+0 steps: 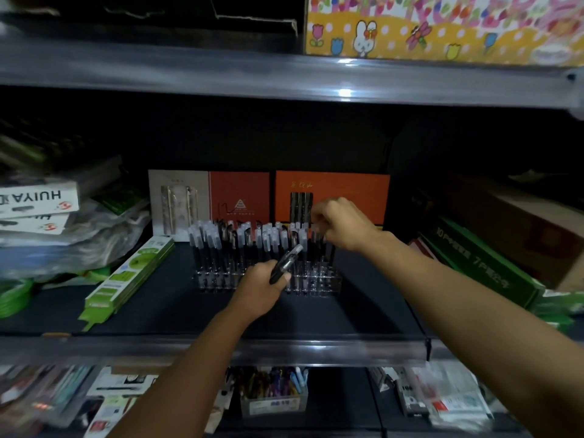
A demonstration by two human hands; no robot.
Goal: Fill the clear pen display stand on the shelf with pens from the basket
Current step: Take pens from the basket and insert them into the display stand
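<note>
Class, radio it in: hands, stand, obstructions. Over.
Left hand grips spare pens. Right hand pinches a pen at the right end of the clear stand. Stand mostly full. Nothing blocking.

You're in stationery shop: metal shelf tiers with price-strip edges, boxed pen sets, packaged goods, pen tub below.

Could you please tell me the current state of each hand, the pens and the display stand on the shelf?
Left hand: grips a small bundle of pens in front of the stand.
Right hand: fingers pinched at pen tops, right end of the stand.
Clear pen display stand: upright on the shelf, mostly filled.
Pens in stand: upright, capped.
</note>
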